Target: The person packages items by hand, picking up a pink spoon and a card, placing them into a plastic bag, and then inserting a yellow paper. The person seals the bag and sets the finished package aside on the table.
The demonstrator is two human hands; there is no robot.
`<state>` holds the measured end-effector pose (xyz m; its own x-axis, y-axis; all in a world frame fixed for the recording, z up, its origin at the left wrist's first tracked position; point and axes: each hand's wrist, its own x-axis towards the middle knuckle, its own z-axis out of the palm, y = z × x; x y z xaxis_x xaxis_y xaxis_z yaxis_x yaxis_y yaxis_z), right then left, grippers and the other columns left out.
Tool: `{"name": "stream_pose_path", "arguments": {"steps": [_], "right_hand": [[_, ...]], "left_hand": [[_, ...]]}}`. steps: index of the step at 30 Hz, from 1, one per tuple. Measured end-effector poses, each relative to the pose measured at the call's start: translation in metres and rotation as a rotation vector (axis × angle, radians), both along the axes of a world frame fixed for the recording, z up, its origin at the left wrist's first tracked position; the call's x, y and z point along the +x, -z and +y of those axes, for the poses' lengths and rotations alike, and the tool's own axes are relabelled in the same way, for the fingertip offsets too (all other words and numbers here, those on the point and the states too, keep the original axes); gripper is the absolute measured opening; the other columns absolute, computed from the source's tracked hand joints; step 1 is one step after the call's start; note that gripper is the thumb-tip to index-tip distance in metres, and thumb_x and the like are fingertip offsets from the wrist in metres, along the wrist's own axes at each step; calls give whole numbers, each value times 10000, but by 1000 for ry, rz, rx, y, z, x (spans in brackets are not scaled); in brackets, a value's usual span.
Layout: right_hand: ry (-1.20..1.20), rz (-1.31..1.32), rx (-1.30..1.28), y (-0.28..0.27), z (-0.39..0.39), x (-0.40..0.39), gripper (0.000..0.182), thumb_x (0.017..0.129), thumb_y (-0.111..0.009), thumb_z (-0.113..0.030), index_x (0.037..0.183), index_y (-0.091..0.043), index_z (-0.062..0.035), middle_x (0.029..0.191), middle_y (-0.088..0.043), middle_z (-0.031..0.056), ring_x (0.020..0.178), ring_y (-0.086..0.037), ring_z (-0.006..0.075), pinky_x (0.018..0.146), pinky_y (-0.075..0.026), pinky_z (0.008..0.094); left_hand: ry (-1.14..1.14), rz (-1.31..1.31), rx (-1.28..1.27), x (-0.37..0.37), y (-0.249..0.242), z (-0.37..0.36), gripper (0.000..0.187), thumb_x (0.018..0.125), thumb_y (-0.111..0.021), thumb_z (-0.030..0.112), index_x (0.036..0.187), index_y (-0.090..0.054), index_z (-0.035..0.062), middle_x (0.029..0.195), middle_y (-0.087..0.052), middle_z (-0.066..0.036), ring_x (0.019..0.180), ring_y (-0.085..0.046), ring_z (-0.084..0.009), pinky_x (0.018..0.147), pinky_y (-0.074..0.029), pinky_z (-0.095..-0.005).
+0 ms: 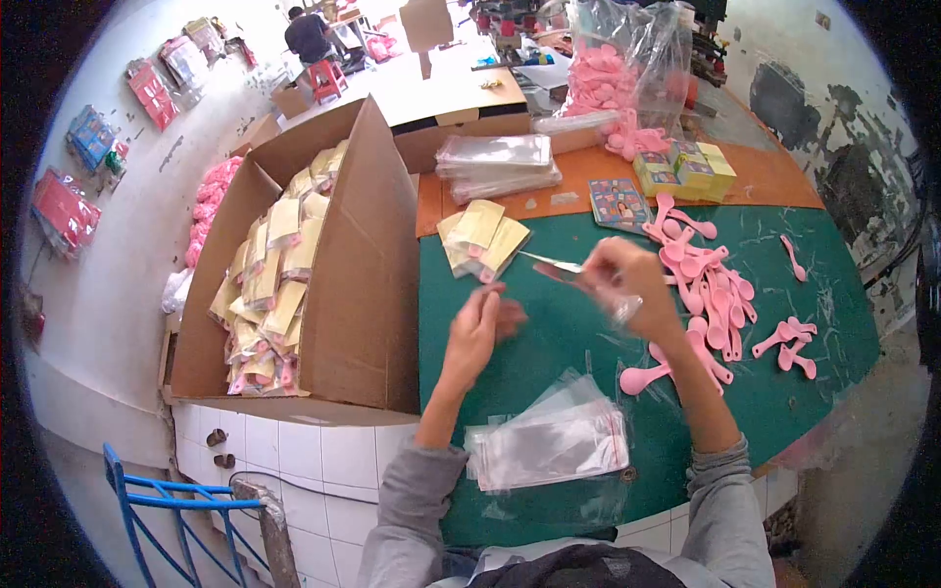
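My right hand (625, 282) is closed on a thin flat packet (556, 263), seen almost edge-on over the green tabletop. Some clear plastic shows below that hand's fingers. My left hand (478, 328) holds nothing visible, its fingers stretched out and slightly blurred. Just beyond its fingertips lie several finished-looking packets (478, 227) with cream cards and pink ends. Between my forearms is a stack of clear plastic bags (554, 441). A pile of pink spoons (720, 304) lies to the right, partly behind my right forearm.
On my left stands a tall cardboard box (358, 265) holding many cream packets. Toward the back are more clear bags (500, 157), stacks of cards (686, 174), a printed card (618, 203) and a large bag of pink spoons (603, 83). A person (309, 37) sits farther away.
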<state>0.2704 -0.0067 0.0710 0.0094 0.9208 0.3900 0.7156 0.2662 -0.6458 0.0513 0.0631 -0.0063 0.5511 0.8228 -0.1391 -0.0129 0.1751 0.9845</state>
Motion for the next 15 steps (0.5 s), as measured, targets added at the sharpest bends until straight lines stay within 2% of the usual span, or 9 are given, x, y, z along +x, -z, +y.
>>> {"name": "stream_pose_path", "arguments": {"steps": [3, 5, 6, 8, 11, 15], "right_hand": [[-332, -117, -127, 18, -8, -27, 268, 710, -676, -153, 928, -582, -29, 910, -563, 172, 796, -600, 306, 731, -480, 372], [-530, -223, -311, 13, -20, -39, 371, 710, -681, -197, 1016, -554, -30, 1015, -525, 197, 953, -552, 345, 821, -455, 403], [-534, -263, -320, 11, -23, -44, 368, 706, -682, -200, 1007, -557, -29, 998, -528, 196, 944, -555, 349, 813, -458, 404], [-543, -350, -336, 10, -26, -53, 361, 698, -686, -205, 987, -563, -27, 964, -533, 194, 925, -559, 358, 797, -463, 404], [-478, -326, -281, 31, -28, -66, 282, 703, -674, -190, 899, -561, -23, 907, -540, 186, 876, -563, 353, 751, -466, 410], [-471, -275, -277, 39, -28, -75, 213, 713, -654, -171, 826, -558, -17, 868, -544, 183, 825, -566, 351, 717, -461, 420]], "left_hand": [[43, -185, -471, -17, -22, -55, 619, 971, -376, 336, 1432, -26, 114, 1150, -528, -271, 1040, -574, -338, 861, -487, -442], [49, -163, -452, -30, -18, -74, 659, 973, -368, 319, 1420, 85, 147, 1145, -521, -288, 1041, -570, -357, 867, -489, -439], [52, -155, -442, -35, -16, -79, 685, 975, -364, 311, 1414, 141, 164, 1142, -518, -296, 1041, -568, -366, 870, -489, -438], [92, -136, -410, -41, -11, -86, 632, 981, -351, 233, 1421, 98, 176, 1171, -505, -278, 1062, -561, -341, 861, -499, -433], [96, -123, -343, -41, -1, -90, 589, 980, -345, 149, 1430, 33, 191, 1195, -493, -251, 1068, -560, -310, 861, -501, -418], [80, -114, -378, -40, 1, -86, 550, 984, -340, 204, 1435, -26, 191, 1180, -511, -225, 1061, -563, -287, 859, -500, -403]]}}
